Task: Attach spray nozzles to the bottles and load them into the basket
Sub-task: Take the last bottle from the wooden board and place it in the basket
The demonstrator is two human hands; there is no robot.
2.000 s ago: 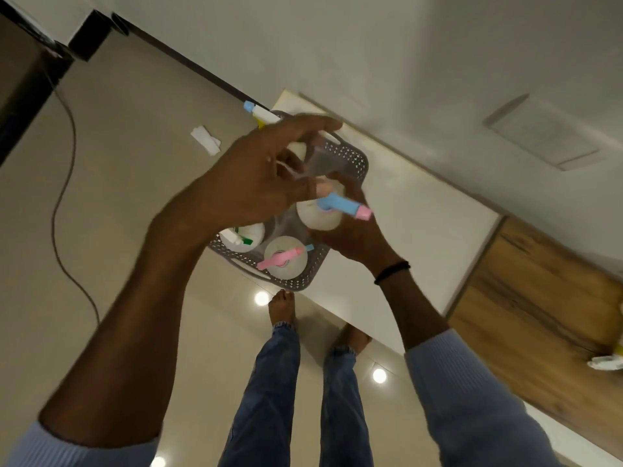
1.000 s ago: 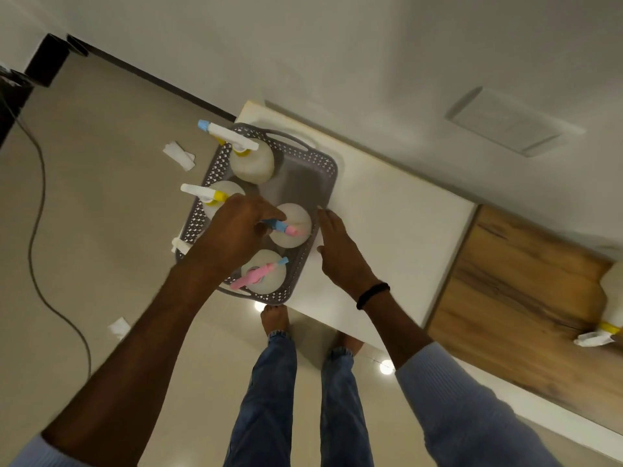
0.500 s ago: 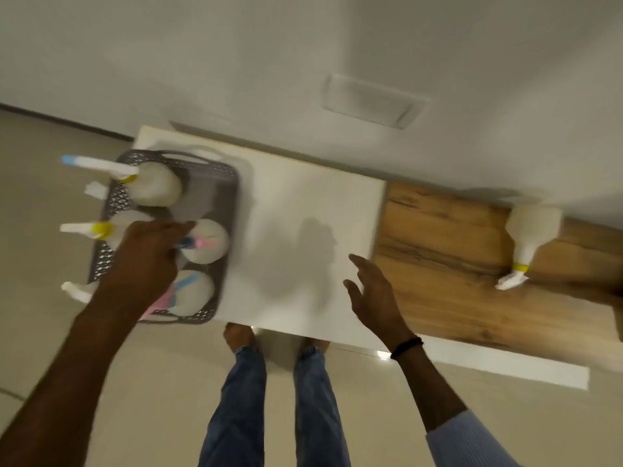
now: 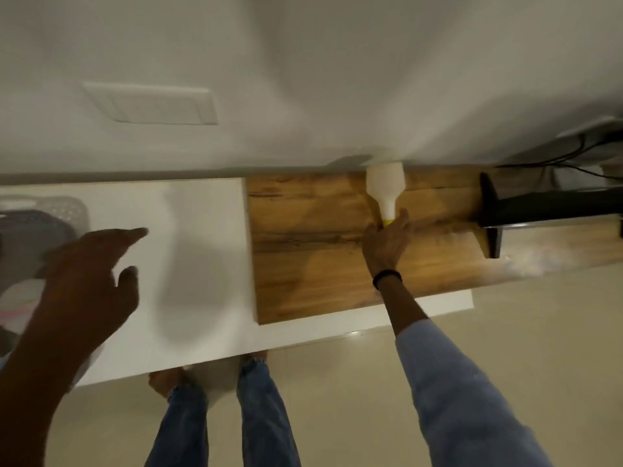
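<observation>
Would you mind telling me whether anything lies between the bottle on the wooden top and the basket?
Nothing visible blocks it. The right hand grips the white bottle at its neck; bare white tabletop leads to the grey basket, with only the open left hand hovering there.

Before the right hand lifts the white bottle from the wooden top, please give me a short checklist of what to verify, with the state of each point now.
1. Right hand has closed on the neck of the white bottle, at the yellow collar: ok.
2. Spray nozzle is fitted on this bottle: cannot tell, the hand covers the head.
3. Left hand is free to help: ok, it is open and holds nothing, above the white table.
4. Way across the white table to the grey basket is free: ok, nothing lies there.
5. Basket has a free place: cannot tell, it is blurred and partly hidden by the left hand.
</observation>
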